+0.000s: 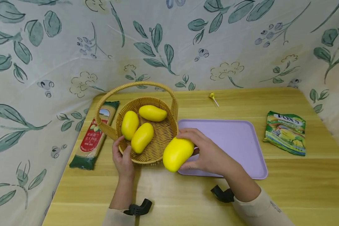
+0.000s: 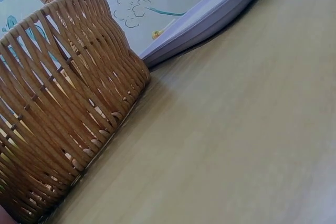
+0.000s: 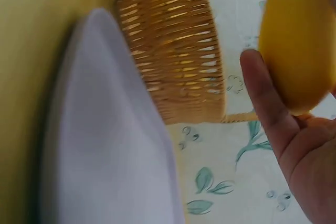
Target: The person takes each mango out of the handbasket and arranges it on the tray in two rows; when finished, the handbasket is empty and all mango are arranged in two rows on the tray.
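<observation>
My right hand [image 1: 207, 153] grips a yellow mango [image 1: 178, 154] between thumb and fingers, in the air between the basket's right rim and the tray. The same mango [image 3: 298, 40] fills the upper right of the right wrist view. A woven basket [image 1: 161, 131] with a tall arched handle holds three more mangoes, one at the back [image 1: 153, 113], one at the left [image 1: 130, 125] and one in front [image 1: 142, 138]. At its front left rim my left hand [image 1: 124, 161] holds the edge, fingertips over the rim. The left wrist view shows the basket's side [image 2: 68, 98].
A lilac tray [image 1: 228, 147] lies right of the basket, partly under my right forearm. A pasta packet [image 1: 94, 138] lies at the left, a green Fox's sweets bag [image 1: 286, 133] at the right, and a yellow lollipop [image 1: 213, 98] at the back. Patterned cloth [image 1: 169, 44] hangs behind the table.
</observation>
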Action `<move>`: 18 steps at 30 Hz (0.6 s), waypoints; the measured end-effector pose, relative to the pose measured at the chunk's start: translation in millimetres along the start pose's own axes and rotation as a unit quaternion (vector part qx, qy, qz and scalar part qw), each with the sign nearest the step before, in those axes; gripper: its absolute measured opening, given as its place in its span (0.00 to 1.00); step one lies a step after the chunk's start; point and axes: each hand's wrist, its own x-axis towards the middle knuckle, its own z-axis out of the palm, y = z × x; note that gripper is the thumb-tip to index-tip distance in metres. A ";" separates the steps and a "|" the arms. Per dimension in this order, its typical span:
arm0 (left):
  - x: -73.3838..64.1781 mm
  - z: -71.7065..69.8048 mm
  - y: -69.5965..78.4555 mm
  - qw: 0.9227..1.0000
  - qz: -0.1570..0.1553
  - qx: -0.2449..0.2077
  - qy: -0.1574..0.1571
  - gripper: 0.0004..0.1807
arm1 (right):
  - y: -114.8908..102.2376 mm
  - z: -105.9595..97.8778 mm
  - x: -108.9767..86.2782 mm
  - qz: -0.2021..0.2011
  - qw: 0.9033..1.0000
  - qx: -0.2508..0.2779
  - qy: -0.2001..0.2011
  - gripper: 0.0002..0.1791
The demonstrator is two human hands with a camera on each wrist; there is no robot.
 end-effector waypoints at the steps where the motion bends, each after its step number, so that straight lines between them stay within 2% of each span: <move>1: 0.1 0.1 -0.1 1.000 0.000 -0.001 0.000 0.21 | 5.5 0.6 -3.4 0.000 1.000 0.019 0.003 0.45; 4: 0.5 0.6 -0.3 1.000 0.002 -0.003 -0.002 0.21 | 21.1 0.9 -12.0 0.015 0.999 0.045 0.018 0.43; 8: 0.3 0.9 -0.4 1.000 0.005 -0.006 -0.001 0.21 | 36.9 -0.8 -18.2 0.039 0.998 0.032 0.038 0.40; 11: -0.3 0.6 -0.5 1.000 0.004 -0.004 0.000 0.21 | 45.6 -2.1 -20.7 0.042 0.998 0.029 0.046 0.41; 14: -0.1 0.5 -0.7 1.000 0.006 0.000 -0.002 0.22 | 52.6 -2.9 -22.7 0.043 0.996 0.056 0.050 0.42; 18: 0.4 0.2 -1.0 1.000 0.010 0.002 -0.003 0.22 | 60.5 -3.4 -22.1 0.038 0.994 0.077 0.064 0.31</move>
